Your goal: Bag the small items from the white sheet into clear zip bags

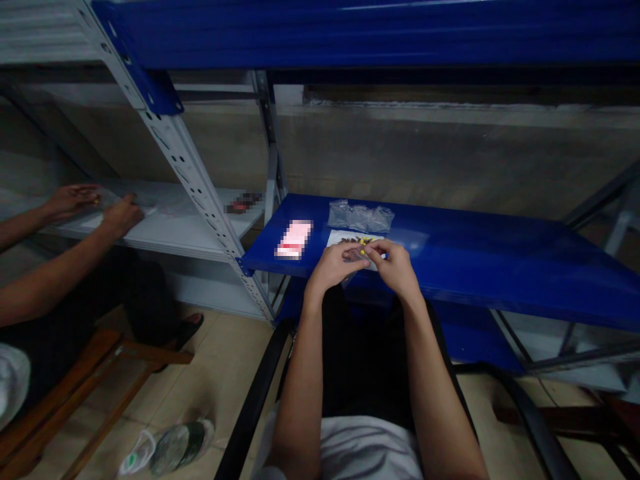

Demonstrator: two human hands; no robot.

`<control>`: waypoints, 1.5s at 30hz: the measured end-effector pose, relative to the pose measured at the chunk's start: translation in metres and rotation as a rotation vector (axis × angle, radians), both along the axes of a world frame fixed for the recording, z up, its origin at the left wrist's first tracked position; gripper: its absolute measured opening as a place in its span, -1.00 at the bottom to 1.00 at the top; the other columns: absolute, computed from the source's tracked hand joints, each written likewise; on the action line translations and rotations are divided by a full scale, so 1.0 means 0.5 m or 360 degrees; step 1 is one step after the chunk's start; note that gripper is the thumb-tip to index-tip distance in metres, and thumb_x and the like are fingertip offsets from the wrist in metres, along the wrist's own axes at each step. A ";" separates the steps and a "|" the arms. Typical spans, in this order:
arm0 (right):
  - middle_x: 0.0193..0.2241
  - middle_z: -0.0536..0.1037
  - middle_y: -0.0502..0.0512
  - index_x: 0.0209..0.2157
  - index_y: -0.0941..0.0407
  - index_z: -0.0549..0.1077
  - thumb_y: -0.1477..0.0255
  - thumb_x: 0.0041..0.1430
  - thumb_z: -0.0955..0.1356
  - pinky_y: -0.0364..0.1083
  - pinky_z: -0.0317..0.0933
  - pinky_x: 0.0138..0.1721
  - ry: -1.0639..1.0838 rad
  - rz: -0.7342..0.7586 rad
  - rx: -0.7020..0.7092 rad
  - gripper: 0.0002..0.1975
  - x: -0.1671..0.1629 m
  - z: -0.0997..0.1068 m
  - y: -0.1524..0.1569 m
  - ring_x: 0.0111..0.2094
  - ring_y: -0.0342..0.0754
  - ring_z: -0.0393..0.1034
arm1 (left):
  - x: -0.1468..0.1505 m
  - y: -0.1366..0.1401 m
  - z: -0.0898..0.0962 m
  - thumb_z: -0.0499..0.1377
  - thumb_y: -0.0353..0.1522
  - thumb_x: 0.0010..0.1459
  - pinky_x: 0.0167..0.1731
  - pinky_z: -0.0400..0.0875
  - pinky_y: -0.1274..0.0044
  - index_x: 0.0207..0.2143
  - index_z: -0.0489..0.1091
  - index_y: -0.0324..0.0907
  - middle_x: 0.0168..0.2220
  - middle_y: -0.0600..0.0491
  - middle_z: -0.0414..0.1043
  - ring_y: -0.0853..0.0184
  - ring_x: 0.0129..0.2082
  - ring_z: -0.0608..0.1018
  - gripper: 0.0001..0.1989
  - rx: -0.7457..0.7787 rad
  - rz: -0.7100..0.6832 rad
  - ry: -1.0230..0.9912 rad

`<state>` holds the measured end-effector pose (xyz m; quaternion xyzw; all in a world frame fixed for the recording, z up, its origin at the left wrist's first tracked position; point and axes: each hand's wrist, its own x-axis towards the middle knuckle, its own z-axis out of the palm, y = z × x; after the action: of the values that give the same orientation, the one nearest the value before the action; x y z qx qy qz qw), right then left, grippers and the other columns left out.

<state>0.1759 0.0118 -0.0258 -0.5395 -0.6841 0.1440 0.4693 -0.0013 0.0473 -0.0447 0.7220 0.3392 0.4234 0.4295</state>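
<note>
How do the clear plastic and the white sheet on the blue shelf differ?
The clear plastic is see-through; the white sheet looks opaque. The plastic is crumpled, the sheet appears flat. The plastic lies farther back than the sheet. Both rest on the blue shelf.

Lateral passage: open rightward from the right hand along the blue shelf. Obstructions: clear plastic on far side; blurred pink item to left; metal post farther left; blue beam overhead, limiting lift.
</note>
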 end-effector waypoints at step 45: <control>-0.30 0.63 0.15 -0.31 0.11 0.57 0.32 0.25 0.35 -0.03 0.27 -0.18 0.0111 -0.0102 0.0090 -0.81 0.020 -0.013 0.003 -0.31 0.02 0.44 | -0.011 -0.005 0.011 0.49 -0.28 0.03 -0.14 0.53 0.48 0.07 0.59 -0.30 -0.14 -0.12 0.67 0.27 -0.23 0.65 -0.45 -0.0061 0.0026 -0.0075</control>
<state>0.1860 0.0135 -0.0320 -0.5423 -0.6536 0.1281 0.5122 -0.0067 0.0450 -0.0391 0.7007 0.3428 0.4373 0.4476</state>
